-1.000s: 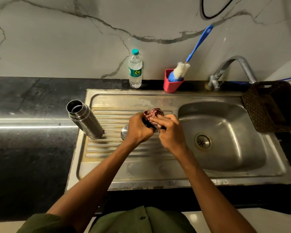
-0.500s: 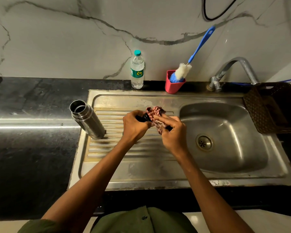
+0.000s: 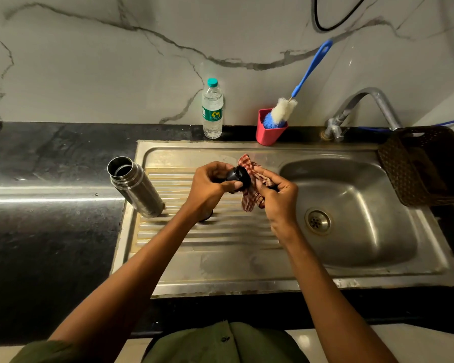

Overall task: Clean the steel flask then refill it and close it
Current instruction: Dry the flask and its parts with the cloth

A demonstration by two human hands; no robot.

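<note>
The steel flask (image 3: 135,187) stands open and uncapped on the left end of the sink's ribbed drainboard (image 3: 207,234). Above the drainboard my left hand (image 3: 210,188) grips a small black stopper (image 3: 237,175). My right hand (image 3: 278,196) holds a red checked cloth (image 3: 250,197) against the stopper. A round steel lid (image 3: 206,214) lies on the drainboard, mostly hidden under my left wrist. A plastic water bottle (image 3: 212,108) with a teal cap stands at the back wall.
A red cup (image 3: 269,131) holding a blue-handled bottle brush (image 3: 299,93) sits behind the sink. The tap (image 3: 362,108) arches over the basin (image 3: 351,210). A dark woven basket (image 3: 425,166) rests at the right edge. Black counter (image 3: 50,205) lies to the left.
My hands have drawn slightly apart, so the black stopper now shows in my left hand and the cloth hangs lower from my right. The flask has not moved.
</note>
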